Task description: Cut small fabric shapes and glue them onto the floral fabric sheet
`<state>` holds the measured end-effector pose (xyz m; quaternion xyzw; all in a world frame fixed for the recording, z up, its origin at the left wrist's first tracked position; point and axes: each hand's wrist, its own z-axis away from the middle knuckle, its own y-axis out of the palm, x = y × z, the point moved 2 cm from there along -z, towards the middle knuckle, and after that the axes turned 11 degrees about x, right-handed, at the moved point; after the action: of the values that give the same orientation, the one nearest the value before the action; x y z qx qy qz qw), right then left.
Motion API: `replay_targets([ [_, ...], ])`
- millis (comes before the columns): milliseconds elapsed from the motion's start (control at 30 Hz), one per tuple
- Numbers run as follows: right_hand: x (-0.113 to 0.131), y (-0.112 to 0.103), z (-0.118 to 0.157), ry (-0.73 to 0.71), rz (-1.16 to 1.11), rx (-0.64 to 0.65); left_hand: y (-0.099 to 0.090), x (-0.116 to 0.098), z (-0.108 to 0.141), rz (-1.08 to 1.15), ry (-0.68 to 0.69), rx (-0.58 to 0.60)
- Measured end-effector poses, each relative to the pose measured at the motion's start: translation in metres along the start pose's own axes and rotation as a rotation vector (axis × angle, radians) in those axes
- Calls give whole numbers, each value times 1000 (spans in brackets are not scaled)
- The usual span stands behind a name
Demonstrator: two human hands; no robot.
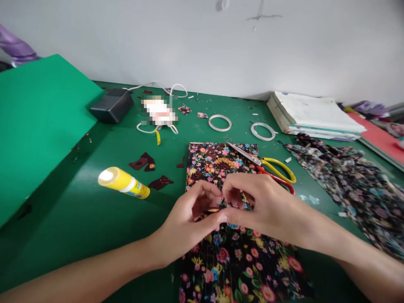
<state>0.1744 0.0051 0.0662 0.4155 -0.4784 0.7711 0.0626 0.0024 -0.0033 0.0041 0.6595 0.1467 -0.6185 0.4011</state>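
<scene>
Both hands meet over a black floral fabric point(240, 265) in front of me. My left hand point(195, 214) is closed, thumb and fingers curled inward. A small dark bit with an orange mark point(213, 210) shows inside its curl; whether it is a separate piece or part of the fabric is unclear. My right hand point(255, 200) is closed too, its fingertips bent down against the left ones and the thumbs touching. What they pinch is mostly hidden. Just beyond lie scissors point(249, 155) with yellow and red handles, blades resting on the fabric's floral far part.
A yellow glue stick point(123, 183) and dark brown scraps point(143, 162) lie left on the green table point(126, 235). Farther back are two clear rings point(220, 123), a black box point(112, 105) and stacked books point(315, 113). A crumpled floral cloth point(350, 185) is at right, a green board point(41, 122) at left.
</scene>
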Motion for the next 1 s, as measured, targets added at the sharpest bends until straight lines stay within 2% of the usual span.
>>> replay_targets([
  [100, -3, 5, 2, -14, -31, 13, -1, 2, 1, 8, -3, -33],
  [233, -8, 9, -3, -97, -241, -3, 0, 2, 2, 26, -32, -17],
  [333, -13, 11, -6, -27, -380, 7, -1, 0, 4, 22, -74, 10],
  [467, -14, 7, -5, 34, -383, 61, -1, -3, 5, -40, -116, 58],
  [567, -17, -14, 0, 74, -252, -17, -1, -4, 4, -87, -101, 31],
  [600, -21, -25, 4, 96, -152, -103, -1, -5, 4, -120, -91, 22],
  [667, -33, -52, 12, 155, 262, -356, -1, -5, 4, -191, -77, 7],
  [700, -43, -64, 16, 198, 363, -444, -1, -6, 4, -219, -76, 2],
  [733, -56, -72, 20, 247, 423, -464, -1, -6, 4, -241, -77, -4],
  [800, -84, -81, 25, 343, 487, -362, -1, -6, 5, -269, -80, -12],
  [867, -110, -78, 28, 381, 477, -206, 0, -6, 5, -293, -84, -11],
  [933, -128, -69, 32, 403, 474, -167, 1, -5, 6, -303, -92, -3],
  [1000, -134, -60, 36, 396, 478, -169, 2, -4, 5, -294, -86, -10],
])
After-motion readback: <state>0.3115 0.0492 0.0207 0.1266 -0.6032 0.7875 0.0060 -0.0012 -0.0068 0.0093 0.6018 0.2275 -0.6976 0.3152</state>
